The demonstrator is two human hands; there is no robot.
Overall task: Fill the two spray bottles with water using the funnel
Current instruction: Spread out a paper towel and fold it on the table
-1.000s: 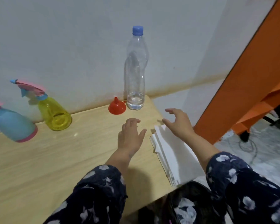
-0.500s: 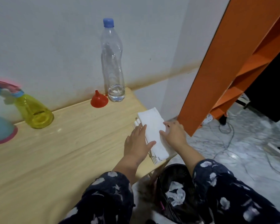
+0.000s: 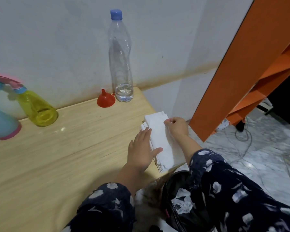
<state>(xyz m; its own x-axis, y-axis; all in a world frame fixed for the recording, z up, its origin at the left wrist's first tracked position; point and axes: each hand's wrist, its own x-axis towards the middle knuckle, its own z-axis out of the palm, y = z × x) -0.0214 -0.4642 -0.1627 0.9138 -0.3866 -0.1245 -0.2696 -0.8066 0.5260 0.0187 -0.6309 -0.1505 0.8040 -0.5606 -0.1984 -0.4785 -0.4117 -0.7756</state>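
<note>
Right hand (image 3: 177, 127) grip pinches top tissue of stack (image 3: 159, 139) at worktop (image 3: 57, 156) right edge; left hand (image 3: 141, 150) flat, fingers apart, pressing stack.

A plain home room: stained white wall (image 3: 57, 39), marble floor (image 3: 258, 156) with loose cables (image 3: 244, 141), orange shelving (image 3: 251, 72).

Table (image 3: 57, 156) centre bare — bottles (image 3: 120, 56) line wall.
</note>
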